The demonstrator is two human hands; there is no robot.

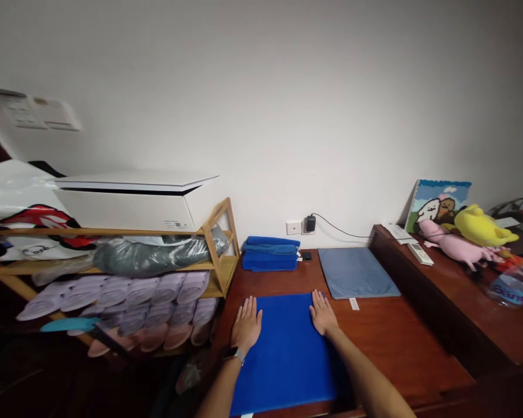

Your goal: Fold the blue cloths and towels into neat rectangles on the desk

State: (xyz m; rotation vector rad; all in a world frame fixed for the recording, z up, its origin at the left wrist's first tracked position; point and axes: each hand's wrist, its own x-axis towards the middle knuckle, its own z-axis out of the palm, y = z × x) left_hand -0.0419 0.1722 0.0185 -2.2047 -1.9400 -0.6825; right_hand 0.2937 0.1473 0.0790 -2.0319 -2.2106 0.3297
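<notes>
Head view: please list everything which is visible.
Spread cloth: one, blue, desk front
Folded cloths: several, blue, desk rear
Other cloth: one, grey-blue, desk right
Desk: one, brown, centre
Plug: one, black, wall
Remote: one, white, right
Toys: at least two, pink, yellow, right
Picture: one, multicoloured, right
Bottle: one, clear, right
Rack: one, tan, left
Box: one, white, rack top
Bags: several, white and grey, rack
Slippers: many, lilac and pink, rack
Watch: one, grey, left wrist
Left hand: one, spread cloth's left
Right hand: one, spread cloth's right
</notes>
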